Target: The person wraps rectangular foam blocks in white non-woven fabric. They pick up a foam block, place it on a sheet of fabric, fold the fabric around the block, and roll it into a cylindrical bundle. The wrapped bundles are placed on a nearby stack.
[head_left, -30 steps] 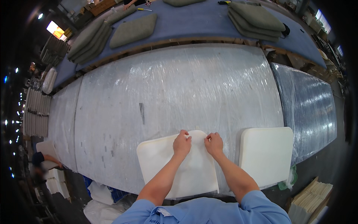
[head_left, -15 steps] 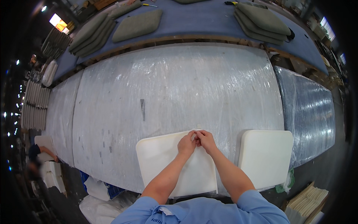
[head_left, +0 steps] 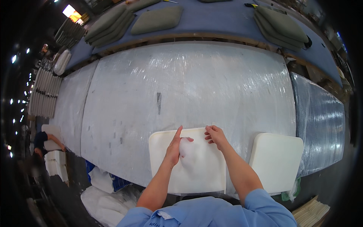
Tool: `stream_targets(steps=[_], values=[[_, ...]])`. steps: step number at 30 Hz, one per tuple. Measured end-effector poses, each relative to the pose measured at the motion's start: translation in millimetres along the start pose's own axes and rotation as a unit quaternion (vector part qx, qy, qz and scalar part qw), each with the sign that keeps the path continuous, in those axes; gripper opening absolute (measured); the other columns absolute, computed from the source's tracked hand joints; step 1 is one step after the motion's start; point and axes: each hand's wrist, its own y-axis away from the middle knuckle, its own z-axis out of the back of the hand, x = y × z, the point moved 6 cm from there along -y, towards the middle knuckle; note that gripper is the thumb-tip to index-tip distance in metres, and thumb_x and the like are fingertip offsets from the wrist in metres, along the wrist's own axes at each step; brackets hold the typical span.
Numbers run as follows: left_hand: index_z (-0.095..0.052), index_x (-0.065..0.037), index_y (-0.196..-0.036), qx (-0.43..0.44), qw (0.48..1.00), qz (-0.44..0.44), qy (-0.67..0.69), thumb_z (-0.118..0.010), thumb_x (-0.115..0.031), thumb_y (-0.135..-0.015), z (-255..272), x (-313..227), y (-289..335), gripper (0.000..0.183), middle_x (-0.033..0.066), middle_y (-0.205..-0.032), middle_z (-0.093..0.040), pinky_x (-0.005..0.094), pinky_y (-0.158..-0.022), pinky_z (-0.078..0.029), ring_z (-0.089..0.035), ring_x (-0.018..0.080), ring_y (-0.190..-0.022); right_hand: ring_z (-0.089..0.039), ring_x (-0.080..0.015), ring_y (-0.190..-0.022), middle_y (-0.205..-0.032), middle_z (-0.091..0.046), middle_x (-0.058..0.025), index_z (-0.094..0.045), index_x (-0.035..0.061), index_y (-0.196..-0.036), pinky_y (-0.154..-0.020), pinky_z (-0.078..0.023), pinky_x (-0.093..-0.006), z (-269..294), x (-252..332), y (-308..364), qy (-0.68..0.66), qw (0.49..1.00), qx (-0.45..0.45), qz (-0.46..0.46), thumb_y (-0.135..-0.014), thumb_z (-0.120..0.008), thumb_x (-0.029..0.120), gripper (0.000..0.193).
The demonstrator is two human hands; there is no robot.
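A white rounded-corner cushion (head_left: 204, 178) lies in front of me on the near edge of the plastic-wrapped table. My left hand (head_left: 174, 149) is above its left half, forefinger pointing away and thumb out to the right. Against that palm is a soft white piece (head_left: 188, 153), smeared by motion; its kind is unclear, and a fingertip shows at its edge, so the hand seems to hold it. Over the cushion's far right corner is my right hand (head_left: 215, 137), fingers loosely bent and apart, with nothing visible in them.
Another white cushion (head_left: 278, 160) lies at the right. Grey-green cushions (head_left: 157, 19) rest on a blue table (head_left: 215, 22) beyond. Padded pieces (head_left: 45, 92) are stacked at far left, near another person's arm (head_left: 56, 140). White bagged material (head_left: 104, 208) is at lower left, a carton (head_left: 312, 212) at lower right.
My hands, together at the cushion's far edge before, have parted. The left came back over the cushion with a white piece now showing; the right moved slightly right. The view has shifted.
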Motion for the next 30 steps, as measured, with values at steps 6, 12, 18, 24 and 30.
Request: stream_targets(steps=[6, 12, 18, 24, 30], values=[[-0.008, -0.025, -0.167, 0.027, 0.997, -0.063, 0.021, -0.033, -0.051, -0.111, -21.1, -3.7, 30.3, 0.067, 0.0110, -0.139, -0.058, 0.0297, -0.071, -0.055, -0.061, 0.0152, -0.106, -0.063, -0.0149, -0.090, -0.102, -0.069, -0.0026, -0.069, 0.0098, -0.111, -0.077, -0.053, -0.0322, -54.1, -12.7, 79.5, -0.013, 0.990, 0.142, -0.017, -0.100, -0.068, 0.032, 0.025], [-0.045, -0.007, -0.150, 0.106, 0.991, 0.029, -0.074, -0.063, -0.023, -0.102, -38.0, 45.5, 41.4, 0.054, 0.0130, -0.123, -0.068, 0.0360, -0.082, -0.058, -0.067, 0.0204, -0.105, -0.061, -0.0153, -0.096, -0.109, -0.068, -0.0062, -0.061, 0.0043, -0.129, -0.080, -0.049, -0.0322, -21.2, -26.6, 108.9, -0.042, 0.991, 0.092, 0.084, -0.097, -0.072, 0.030, 0.042], [-0.062, 0.001, -0.126, 0.040, 0.995, 0.066, 0.063, -0.064, -0.012, -0.100, -70.6, 74.5, 74.4, 0.028, 0.0114, -0.115, -0.073, 0.0385, -0.090, -0.058, -0.070, 0.0237, -0.106, -0.062, -0.0227, -0.113, -0.125, -0.065, -0.0155, -0.034, 0.0022, -0.155, -0.098, -0.047, -0.0365, -7.0, -63.1, 168.3, -0.065, 0.987, 0.113, 0.092, -0.086, -0.083, 0.026, 0.089], [-0.058, 0.001, -0.130, 0.043, 0.992, 0.034, 0.116, -0.063, -0.011, -0.101, -116.2, 85.4, 100.0, 0.031, 0.0136, -0.121, -0.071, 0.0392, -0.093, -0.058, -0.068, 0.0250, -0.112, -0.068, -0.0201, -0.098, -0.112, -0.072, -0.0136, -0.063, 0.0004, -0.132, -0.087, -0.053, -0.0361, 10.8, -105.7, 194.2, 0.026, 0.995, 0.064, 0.072, -0.089, -0.080, 0.024, 0.052], [-0.062, 0.003, -0.119, -0.005, 0.993, 0.067, 0.098, -0.067, -0.007, -0.098, -166.4, 119.8, 112.2, 0.024, 0.0141, -0.114, -0.071, 0.0391, -0.091, -0.058, -0.070, 0.0260, -0.106, -0.065, -0.0166, -0.086, -0.095, -0.074, -0.0104, -0.074, 0.0000, -0.107, -0.080, -0.052, -0.0355, 65.2, -124.7, 238.8, 0.101, 0.984, 0.047, 0.138, -0.095, -0.071, 0.029, 0.031]])
